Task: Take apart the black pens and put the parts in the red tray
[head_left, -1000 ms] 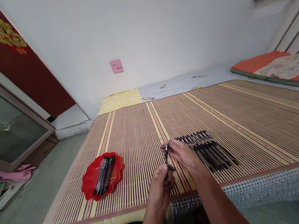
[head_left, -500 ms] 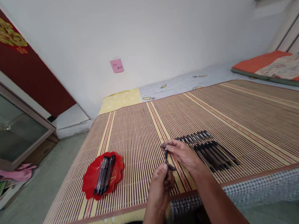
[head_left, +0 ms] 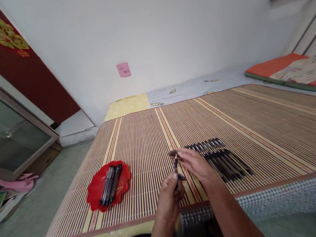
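Pen [head_left: 176, 163] above the near part of the mat [head_left: 143, 145], its near end gripped in the closed left hand [head_left: 167, 191]; the right hand [head_left: 193, 164] is half curled at its far tip, and whether it pinches anything I cannot tell. The step seems to be work on that tip; the next move calls for a steady left grip. Left, a red dish [head_left: 94, 196] holds more pens [head_left: 110, 185]; right, dark barrels [head_left: 226, 165] lie side by side, short cap-like pieces [head_left: 206, 145] beyond.

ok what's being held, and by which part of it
A pen, by its near part in the left hand; the right hand is at its far end, hold unclear.
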Available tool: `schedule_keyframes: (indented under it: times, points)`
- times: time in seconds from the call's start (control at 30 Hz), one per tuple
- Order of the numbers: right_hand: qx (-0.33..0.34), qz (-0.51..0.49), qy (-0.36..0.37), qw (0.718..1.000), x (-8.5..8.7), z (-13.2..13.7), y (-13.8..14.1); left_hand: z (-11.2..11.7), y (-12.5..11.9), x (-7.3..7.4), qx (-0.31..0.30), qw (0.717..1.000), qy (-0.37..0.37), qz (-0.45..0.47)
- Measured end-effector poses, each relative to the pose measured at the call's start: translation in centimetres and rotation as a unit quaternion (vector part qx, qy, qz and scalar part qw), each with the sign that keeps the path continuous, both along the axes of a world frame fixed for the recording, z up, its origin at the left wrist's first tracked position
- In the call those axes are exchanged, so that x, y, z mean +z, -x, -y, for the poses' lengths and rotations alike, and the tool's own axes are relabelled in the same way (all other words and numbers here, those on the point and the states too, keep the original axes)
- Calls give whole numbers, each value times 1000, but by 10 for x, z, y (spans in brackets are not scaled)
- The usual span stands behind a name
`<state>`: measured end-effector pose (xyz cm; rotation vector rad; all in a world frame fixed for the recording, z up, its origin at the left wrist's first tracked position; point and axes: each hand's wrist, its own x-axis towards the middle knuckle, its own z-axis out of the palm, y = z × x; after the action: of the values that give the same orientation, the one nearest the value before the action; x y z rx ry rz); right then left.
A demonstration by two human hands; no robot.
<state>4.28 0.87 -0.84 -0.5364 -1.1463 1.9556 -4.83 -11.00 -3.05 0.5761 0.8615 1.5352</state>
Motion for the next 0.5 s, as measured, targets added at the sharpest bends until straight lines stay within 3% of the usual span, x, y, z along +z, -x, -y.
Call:
schedule_keyframes:
  times: [0.13, 0.5]
  points:
    - [0, 18, -24, 1000, 1, 0, 1, 1, 0, -1, 2, 1000, 0, -3]
    - [-11, 2, 6, 1000, 2, 0, -1, -2, 2, -3, 1, 1000, -5, 9]
